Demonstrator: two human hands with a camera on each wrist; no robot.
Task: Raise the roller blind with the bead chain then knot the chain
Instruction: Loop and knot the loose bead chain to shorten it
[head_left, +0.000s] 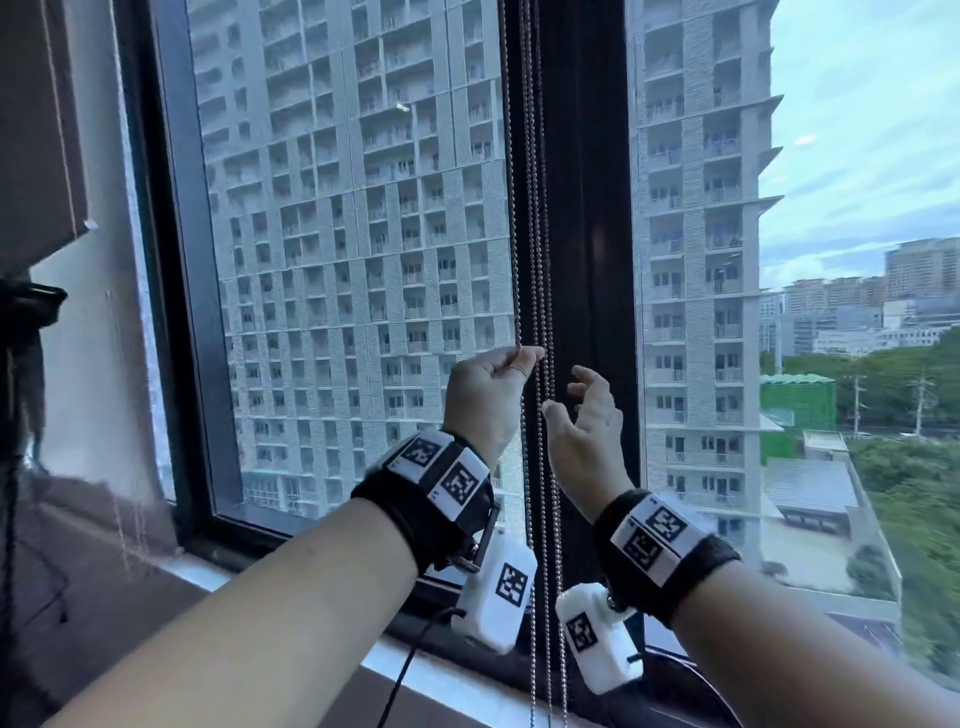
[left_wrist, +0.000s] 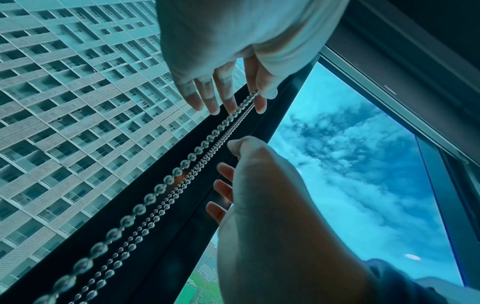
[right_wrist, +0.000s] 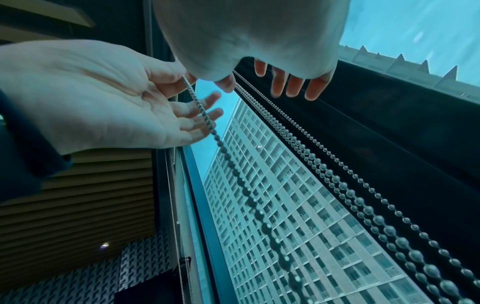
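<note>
Several strands of metal bead chain (head_left: 535, 234) hang down the dark window post (head_left: 587, 208). My left hand (head_left: 522, 358) pinches the leftmost strand between thumb and forefinger at about chest height and holds it slightly away from the others. In the left wrist view that pinch sits on the chain (left_wrist: 255, 94). My right hand (head_left: 563, 389) hovers just right of the strands, fingers loosely curled and holding nothing, its thumb close to them. The right wrist view shows the pinched strand (right_wrist: 228, 162) running apart from the other strands (right_wrist: 324, 170). No blind covers the glass.
The window sill (head_left: 415, 670) runs below my forearms, and the chains hang past it. A brown blind (head_left: 41, 130) covers a side window at the left. A dark stand (head_left: 21, 332) is at the far left. Tower blocks show through the glass.
</note>
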